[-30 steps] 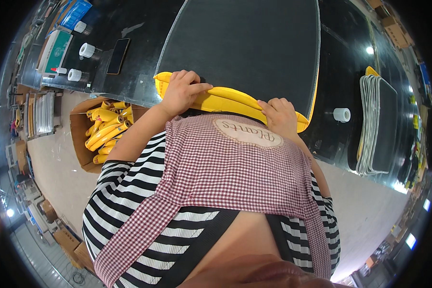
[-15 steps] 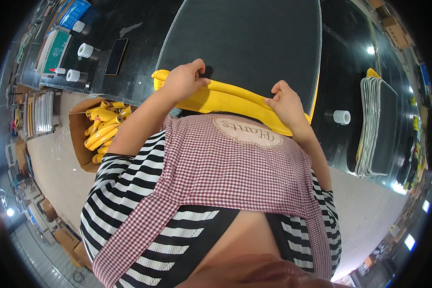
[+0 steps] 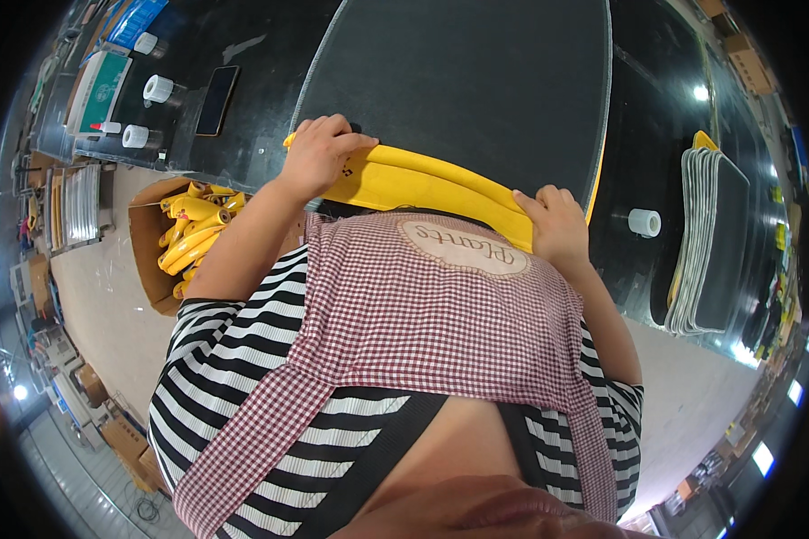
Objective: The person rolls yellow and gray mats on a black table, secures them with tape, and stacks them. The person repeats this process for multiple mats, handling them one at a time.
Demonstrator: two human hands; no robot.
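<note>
A large dark mat (image 3: 458,81) with a pale stitched border lies on the black table in front of me. Along its near edge runs a yellow strip (image 3: 431,184), folded or rolled lengthwise, close against my apron. My left hand (image 3: 319,154) is closed over the strip's left end, thumb pointing right along its upper edge. At the right end, my right hand (image 3: 557,225) grips the strip, with the thumb on top and the other fingers curled and partly hidden. More yellow shows along the mat's right side.
Left on the table are a phone (image 3: 217,101), white rolls (image 3: 158,88) and a green-and-white box (image 3: 101,92). A cardboard box (image 3: 146,238) of yellow pieces sits below left. Right are another white roll (image 3: 644,223) and a stack of dark mats (image 3: 717,241).
My left hand has slid left onto the strip's end. My right hand has moved right and nearer to me along the strip. The hands are now farther apart.
</note>
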